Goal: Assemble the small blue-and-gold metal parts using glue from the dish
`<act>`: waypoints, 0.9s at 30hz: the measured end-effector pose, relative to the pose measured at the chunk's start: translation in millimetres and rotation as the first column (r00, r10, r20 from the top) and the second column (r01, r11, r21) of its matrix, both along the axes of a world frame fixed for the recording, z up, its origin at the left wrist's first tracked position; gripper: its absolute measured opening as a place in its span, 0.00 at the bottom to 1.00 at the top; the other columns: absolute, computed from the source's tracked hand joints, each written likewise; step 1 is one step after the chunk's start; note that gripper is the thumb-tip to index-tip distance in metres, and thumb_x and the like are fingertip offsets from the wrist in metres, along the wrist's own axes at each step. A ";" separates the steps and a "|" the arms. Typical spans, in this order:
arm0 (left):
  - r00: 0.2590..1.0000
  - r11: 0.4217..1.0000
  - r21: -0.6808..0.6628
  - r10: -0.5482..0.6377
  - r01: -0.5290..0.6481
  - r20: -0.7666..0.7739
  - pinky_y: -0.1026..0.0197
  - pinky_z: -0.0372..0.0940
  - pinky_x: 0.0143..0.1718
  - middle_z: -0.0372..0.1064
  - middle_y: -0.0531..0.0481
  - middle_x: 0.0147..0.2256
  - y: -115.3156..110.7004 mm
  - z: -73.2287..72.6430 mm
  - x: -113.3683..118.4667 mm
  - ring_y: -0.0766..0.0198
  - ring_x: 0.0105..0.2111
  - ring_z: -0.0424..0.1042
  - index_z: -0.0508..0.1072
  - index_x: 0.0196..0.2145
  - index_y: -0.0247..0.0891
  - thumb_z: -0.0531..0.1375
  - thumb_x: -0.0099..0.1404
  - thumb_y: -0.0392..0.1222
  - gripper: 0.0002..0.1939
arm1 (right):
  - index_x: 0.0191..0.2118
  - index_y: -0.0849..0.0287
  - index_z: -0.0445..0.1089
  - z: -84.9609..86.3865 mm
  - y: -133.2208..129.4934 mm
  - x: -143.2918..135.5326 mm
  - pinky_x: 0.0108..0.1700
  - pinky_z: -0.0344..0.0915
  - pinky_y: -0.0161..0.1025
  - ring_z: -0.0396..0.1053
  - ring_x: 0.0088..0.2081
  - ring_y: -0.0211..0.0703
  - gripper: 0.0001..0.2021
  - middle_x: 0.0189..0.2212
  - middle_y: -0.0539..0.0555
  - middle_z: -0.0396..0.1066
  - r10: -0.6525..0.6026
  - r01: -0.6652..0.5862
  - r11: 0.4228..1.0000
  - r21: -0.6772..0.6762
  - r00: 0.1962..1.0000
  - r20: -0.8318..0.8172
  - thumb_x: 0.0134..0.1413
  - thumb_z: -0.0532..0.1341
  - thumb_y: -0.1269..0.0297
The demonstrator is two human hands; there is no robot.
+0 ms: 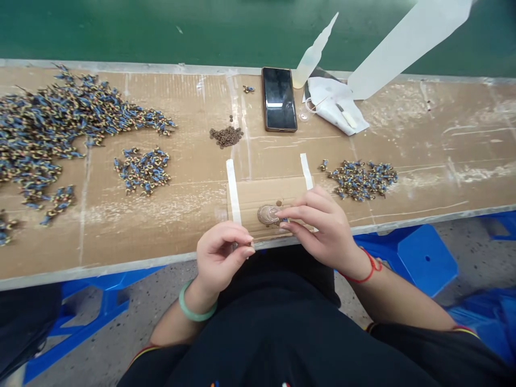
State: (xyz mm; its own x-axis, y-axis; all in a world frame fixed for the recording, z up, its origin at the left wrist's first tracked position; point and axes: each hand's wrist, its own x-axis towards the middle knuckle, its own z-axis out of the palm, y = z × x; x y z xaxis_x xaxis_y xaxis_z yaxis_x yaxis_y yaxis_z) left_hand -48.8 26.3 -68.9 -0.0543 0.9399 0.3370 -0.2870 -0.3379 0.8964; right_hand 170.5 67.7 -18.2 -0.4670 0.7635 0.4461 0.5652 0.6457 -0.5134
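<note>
My right hand (322, 223) is closed in a pinch at the front of the table, with a bit of a small blue figure (284, 220) showing between the fingertips. Right beside those fingertips lies a small round clear-and-brown dish (267, 214), and a brown disc (278, 203) lies just behind it. To the left, my left hand (226, 250) hovers at the table edge, thumb and forefinger pressed together; whatever they pinch is too small to make out. Under the dish is a cardboard piece (258, 191) with white tape strips (233, 191) at its sides.
Many tiny blue-and-yellow figures form a big heap (80, 115), a smaller pile (144, 171) and a right-hand pile (363, 180). Brown discs (227, 136) are gathered behind the cardboard piece. Farther back are a phone (279, 100), a nozzle bottle (310, 62) and a white cloth (336, 102). Blue stools (427, 258) stand below.
</note>
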 end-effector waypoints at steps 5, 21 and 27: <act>1.000 1.000 0.018 0.001 -0.001 0.002 0.65 0.70 0.28 0.79 0.50 0.29 -0.1 -3.1 0.0 0.66 0.26 0.75 0.83 0.37 0.40 0.72 0.67 0.39 0.03 | 0.43 0.54 0.80 0.2 -1.9 1.6 0.38 0.65 0.45 0.69 0.34 0.43 0.05 0.32 0.52 0.77 -0.003 0.003 1.000 0.002 1.000 -0.030 0.67 0.67 0.71; 0.921 0.903 0.370 0.315 -0.217 -0.229 0.67 0.73 0.31 0.80 0.54 0.35 7.7 32.8 26.7 0.69 0.30 0.79 0.81 0.44 0.42 0.70 0.71 0.41 0.05 | 0.40 0.43 0.84 20.1 -36.7 -50.0 0.46 0.83 0.41 0.85 0.43 0.43 0.05 0.42 0.46 0.87 -0.447 -0.477 0.642 -0.601 0.404 -0.798 0.62 0.74 0.53; 0.920 0.885 0.421 0.317 -0.199 -0.230 0.67 0.76 0.32 0.79 0.54 0.34 0.9 30.9 24.4 0.69 0.30 0.80 0.81 0.47 0.43 0.70 0.71 0.41 0.08 | 0.40 0.42 0.85 26.5 -42.3 -50.2 0.47 0.83 0.39 0.85 0.43 0.42 0.05 0.41 0.46 0.87 -0.425 -0.477 0.653 -0.588 0.412 -0.806 0.60 0.75 0.54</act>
State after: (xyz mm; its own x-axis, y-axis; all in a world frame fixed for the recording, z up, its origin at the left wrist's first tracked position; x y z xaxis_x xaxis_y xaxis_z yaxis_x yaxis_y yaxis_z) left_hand -24.4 27.3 -38.0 -0.1239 0.6998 0.7035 0.1051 -0.6957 0.7106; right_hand 120.3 25.3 8.2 -0.2101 0.9767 -0.0432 -0.4736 -0.1403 -0.8695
